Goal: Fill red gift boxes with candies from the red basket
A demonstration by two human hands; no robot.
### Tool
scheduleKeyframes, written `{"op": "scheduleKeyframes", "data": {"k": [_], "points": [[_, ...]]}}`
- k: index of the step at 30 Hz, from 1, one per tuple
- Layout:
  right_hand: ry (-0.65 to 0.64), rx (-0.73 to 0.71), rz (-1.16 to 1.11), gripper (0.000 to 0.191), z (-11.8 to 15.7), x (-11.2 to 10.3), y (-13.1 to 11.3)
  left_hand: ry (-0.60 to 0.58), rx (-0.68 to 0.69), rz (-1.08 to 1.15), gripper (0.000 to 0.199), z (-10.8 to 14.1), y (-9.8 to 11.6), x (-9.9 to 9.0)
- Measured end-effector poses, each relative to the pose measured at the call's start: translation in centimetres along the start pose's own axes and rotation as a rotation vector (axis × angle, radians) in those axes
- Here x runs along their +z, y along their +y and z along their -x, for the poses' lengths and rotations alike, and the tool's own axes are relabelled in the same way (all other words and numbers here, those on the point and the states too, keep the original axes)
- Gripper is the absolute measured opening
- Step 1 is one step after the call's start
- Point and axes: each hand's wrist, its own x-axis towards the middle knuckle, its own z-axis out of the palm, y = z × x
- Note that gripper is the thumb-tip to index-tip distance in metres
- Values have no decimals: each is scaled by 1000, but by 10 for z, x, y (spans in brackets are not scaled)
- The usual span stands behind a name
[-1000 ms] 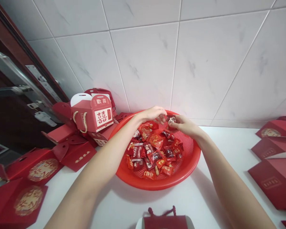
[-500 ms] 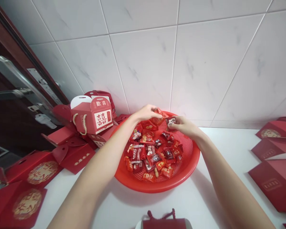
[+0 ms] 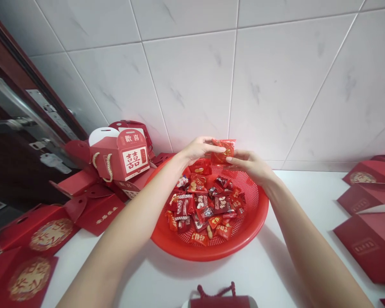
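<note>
A red plastic basket (image 3: 208, 256) with a mesh bottom stands on the white surface, with many red and dark wrapped candies (image 3: 223, 204) inside. Above its back rim, my left hand (image 3: 201, 149) grips a shiny red packet (image 3: 226, 152) between thumb and fingers. My right hand (image 3: 248, 167) pinches the lower right edge of the same packet. Another red packet (image 3: 200, 165) lies in the basket below my left hand.
Red gift boxes (image 3: 120, 154) are piled at the left beside a dark door with a metal handle (image 3: 9, 100). More red boxes (image 3: 368, 244) line the right side. A box with a rope handle (image 3: 220, 301) is at the bottom edge. Tiled wall (image 3: 192, 85) rises behind.
The dark-wrapped candy has left my right hand, and a similar one now lies on the pile. Both hands have come together on the red packet, which is now raised higher.
</note>
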Motion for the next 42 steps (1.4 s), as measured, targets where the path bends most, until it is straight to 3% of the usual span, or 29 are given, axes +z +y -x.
{"op": "scheduleKeyframes", "data": {"k": [7,15,19,23,26,30,34,36,42], "points": [[116,24,-94,36,-5,-2,7,-169,-131,-208,16,1,-1,-11],[51,34,-66,36,1,1,-2,-231,-132,-217,16,5,1,-12],[97,30,-25,28,1,0,0,-248,-193,-513,27,4,-4,-31],[162,52,-45,20,-1,1,1,-269,-417,-811,33,-3,-21,-57],[164,58,-2,16,1,3,-1,-209,-481,-906,36,-9,-33,-62],[144,65,48,14,4,6,-4,-179,-471,-1011,42,-17,-45,-50],[135,66,69,14,3,5,-3,-404,-436,-950,41,-23,-57,-37],[137,65,64,16,2,5,-2,-458,-426,-894,35,-24,-59,-31],[150,64,54,14,1,4,-1,-312,-166,-826,28,-16,-35,-25]]}}
